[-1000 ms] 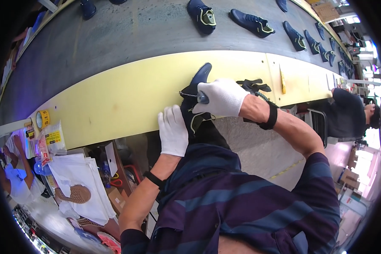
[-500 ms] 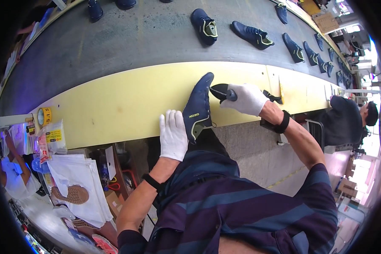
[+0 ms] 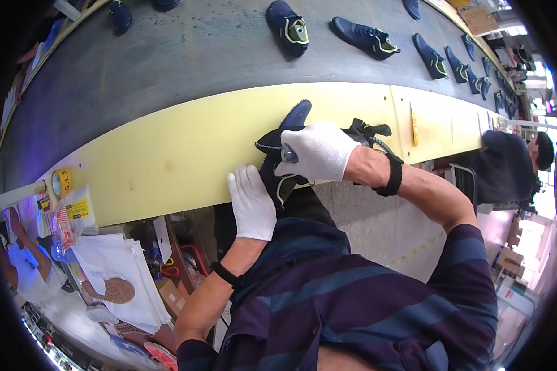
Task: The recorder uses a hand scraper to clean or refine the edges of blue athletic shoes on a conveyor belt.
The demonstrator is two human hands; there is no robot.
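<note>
Beyond the yellow bench point(image 3: 185, 148), a dark belt point(image 3: 167, 68) is dotted with navy shoes point(image 3: 356, 35). One navy shoe point(image 3: 297, 114) is laid at the bench's front edge, toe pointing away from the body, seemingly so that it can be reached easily by both gloved hands. By the grip of the right hand point(image 3: 322, 150), a black, pointed tool point(image 3: 270, 140) is clenched, its rounded grey end showing beside the thumb; it is held over the shoe's middle, though whether they touch cannot be told. The left hand point(image 3: 252, 204) is released and flat, its fingers outstretched alongside the shoe, perhaps so that slipping is prevented. Yellow tape point(image 3: 66, 179) is kept at the bench's left end, presumably out of the way.
</note>
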